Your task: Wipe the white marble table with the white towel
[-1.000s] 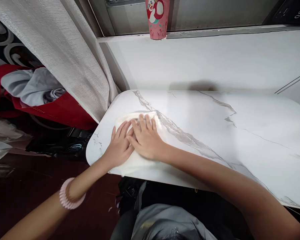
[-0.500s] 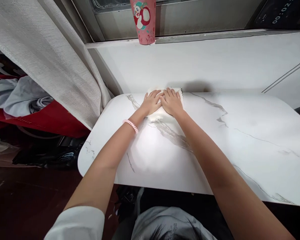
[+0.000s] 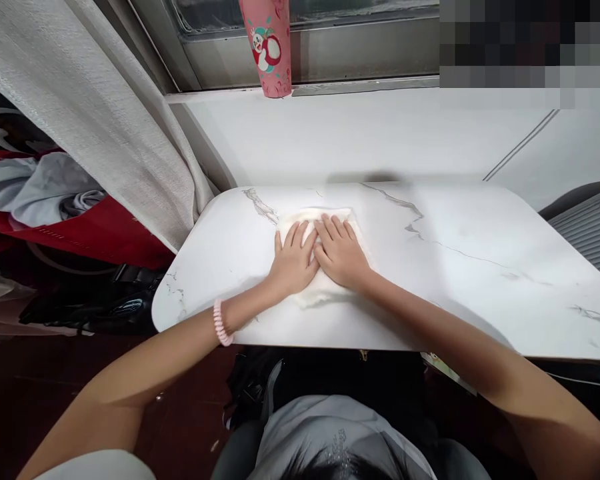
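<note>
On a white, grey-veined tabletop (image 3: 460, 267), left of its middle, lies a cream cloth (image 3: 325, 292); the left hand (image 3: 295, 259) and right hand (image 3: 343, 255) rest on it palm-down, side by side, fingers straight and slightly spread, gripping nothing. A pink coil band (image 3: 221, 323) circles the left wrist; beyond, a pink cup (image 3: 267, 53) stands on a ledge (image 3: 365, 87).

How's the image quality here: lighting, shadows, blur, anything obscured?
Head view: left hand and right hand look fairly sharp; head view: the white cloth nearly blends into the pale tabletop; head view: soft shadows fall on the tabletop and wall, while the floor is dark; head view: coarse pixel blocks hide the upper right corner.
</note>
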Demonstrator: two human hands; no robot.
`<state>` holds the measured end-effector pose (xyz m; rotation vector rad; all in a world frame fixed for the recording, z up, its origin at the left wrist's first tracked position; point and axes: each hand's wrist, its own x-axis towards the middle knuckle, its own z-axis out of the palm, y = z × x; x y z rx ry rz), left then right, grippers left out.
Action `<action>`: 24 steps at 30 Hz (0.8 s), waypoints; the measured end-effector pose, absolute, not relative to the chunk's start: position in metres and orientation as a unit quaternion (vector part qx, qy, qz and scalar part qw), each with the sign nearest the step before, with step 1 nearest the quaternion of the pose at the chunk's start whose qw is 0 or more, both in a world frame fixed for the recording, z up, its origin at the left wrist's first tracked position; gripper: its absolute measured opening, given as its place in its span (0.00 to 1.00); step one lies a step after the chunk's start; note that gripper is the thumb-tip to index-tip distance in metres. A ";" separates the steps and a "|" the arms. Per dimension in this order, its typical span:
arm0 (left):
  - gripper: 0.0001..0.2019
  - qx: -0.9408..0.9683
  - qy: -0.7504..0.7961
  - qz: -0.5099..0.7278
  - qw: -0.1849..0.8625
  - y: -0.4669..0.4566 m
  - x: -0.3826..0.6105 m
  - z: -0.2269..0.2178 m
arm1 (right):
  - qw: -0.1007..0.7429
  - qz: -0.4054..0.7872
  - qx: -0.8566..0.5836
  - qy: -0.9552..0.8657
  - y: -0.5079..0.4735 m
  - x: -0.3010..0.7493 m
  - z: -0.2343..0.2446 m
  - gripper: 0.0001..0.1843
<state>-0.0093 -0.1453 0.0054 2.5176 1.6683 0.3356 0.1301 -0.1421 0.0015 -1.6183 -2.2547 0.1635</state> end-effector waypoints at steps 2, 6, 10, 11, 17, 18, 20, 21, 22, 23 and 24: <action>0.27 0.828 0.548 0.111 0.048 -0.172 -0.008 0.005 | 0.178 0.061 -0.559 -0.808 -0.167 0.134 0.002 0.31; 0.28 0.836 0.534 0.110 0.062 -0.211 0.003 0.005 | 0.175 0.068 -0.556 -0.810 -0.207 0.146 0.006 0.32; 0.28 0.848 0.511 0.122 0.072 -0.227 0.019 0.006 | 0.166 0.067 -0.570 -0.802 -0.229 0.163 0.009 0.32; 0.28 0.851 0.506 0.120 0.074 -0.228 0.023 0.007 | 0.163 0.065 -0.574 -0.800 -0.231 0.166 0.009 0.32; 0.29 0.858 0.496 0.094 0.095 -0.199 0.044 0.010 | 0.155 0.062 -0.597 -0.785 -0.207 0.184 0.009 0.31; 0.29 0.859 0.494 0.093 0.100 -0.188 0.047 0.011 | 0.155 0.063 -0.605 -0.778 -0.198 0.186 0.009 0.31; 0.28 0.862 0.488 0.095 0.104 -0.164 0.055 0.010 | 0.159 0.061 -0.625 -0.762 -0.178 0.192 0.009 0.31; 0.28 0.864 0.484 0.098 0.103 -0.151 0.059 0.009 | 0.162 0.060 -0.633 -0.754 -0.167 0.195 0.009 0.31; 0.28 0.866 0.480 0.101 0.101 -0.138 0.063 0.009 | 0.165 0.059 -0.640 -0.749 -0.156 0.198 0.008 0.31; 0.28 0.868 0.476 0.105 0.098 -0.125 0.066 0.008 | 0.167 0.059 -0.644 -0.744 -0.144 0.202 0.008 0.31; 0.27 0.869 0.473 0.109 0.096 -0.113 0.070 0.007 | 0.169 0.059 -0.647 -0.742 -0.133 0.205 0.008 0.30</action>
